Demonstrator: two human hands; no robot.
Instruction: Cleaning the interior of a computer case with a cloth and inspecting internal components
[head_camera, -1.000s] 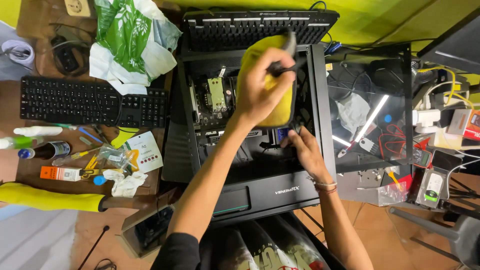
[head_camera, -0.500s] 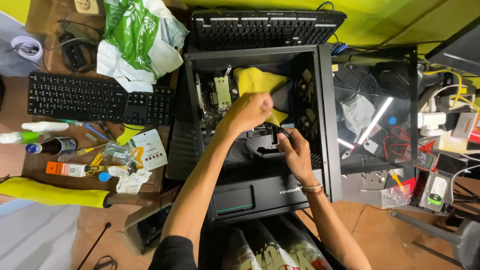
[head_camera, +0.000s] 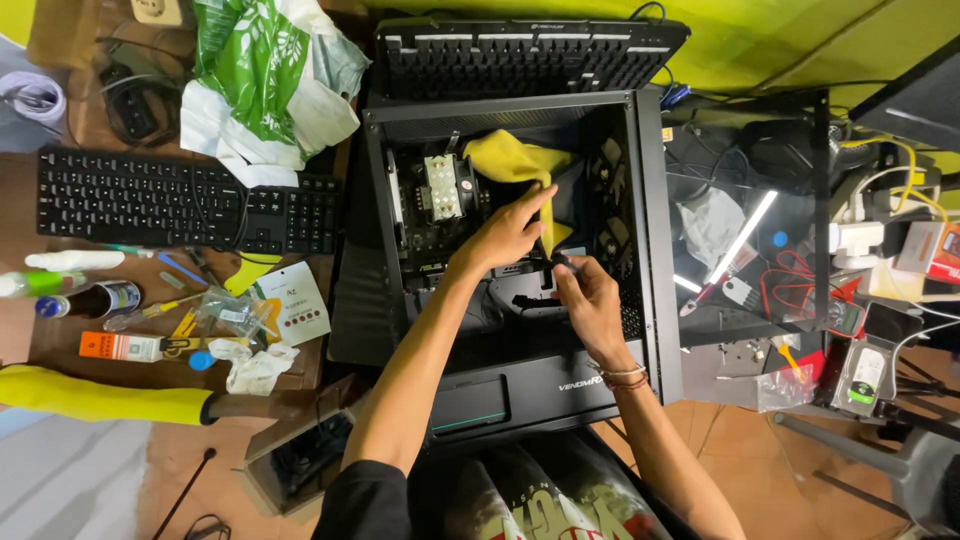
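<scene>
Your left hand (head_camera: 510, 232) is inside the open black computer case (head_camera: 650, 240), and it pinches the yellow cloth (head_camera: 515, 160) by its lower edge. The rest of the cloth lies bunched in the back of the case, right beside the silver cooler (head_camera: 442, 186). Your grip on the cloth is closed and holding.

Your right hand (head_camera: 590, 300) is lower down in the case, just next to your left hand. Its fingers curl around something small and dark. You cannot tell what it is from here, but the fingers look pressed shut on it.

The cloth looks soft and very light. It bends and folds any way you pull it, so it will not hold a shape. It is not slippery and it will not break. A good place to hold it is where you hold it now, at an edge or a corner, with some of it gathered in your fingers.

The parts under the cloth are the things to be careful with. They look hard but easy to hurt, and the cloth could snag on the cooler or on the thin wires near it. Lift it gently there.
</scene>
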